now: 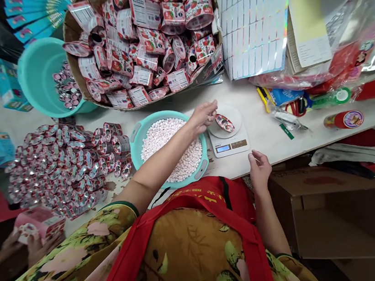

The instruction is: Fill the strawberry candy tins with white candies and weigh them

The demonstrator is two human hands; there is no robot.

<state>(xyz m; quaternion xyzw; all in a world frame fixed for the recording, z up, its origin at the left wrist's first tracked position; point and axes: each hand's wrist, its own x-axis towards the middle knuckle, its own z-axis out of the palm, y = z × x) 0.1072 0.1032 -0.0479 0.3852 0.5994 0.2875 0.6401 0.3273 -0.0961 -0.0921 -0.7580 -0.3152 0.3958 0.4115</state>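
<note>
A white digital kitchen scale [230, 145] with a lit display stands on the table in front of me. On its round plate rests a small red-and-white printed tin [225, 123] with a dark opening in its upper side. My left hand [203, 117] is just left of the tin, its fingers pinched together; what is between them, if anything, is too small to make out. Under my left forearm lies a turquoise basin [134, 145] filled with small white tablet candies [160, 139]. My right hand [259, 169] hovers near the table edge, right of the scale, with loosely bent fingers and nothing visible in it.
A cardboard box [79, 73] heaped with printed tins is at the back. Many tins [63, 165] stand grouped at left, near a turquoise bowl [35, 74] of small caps. Sticker sheets [253, 29] and tape lie right. Another person's hands [34, 242] hold a pink box.
</note>
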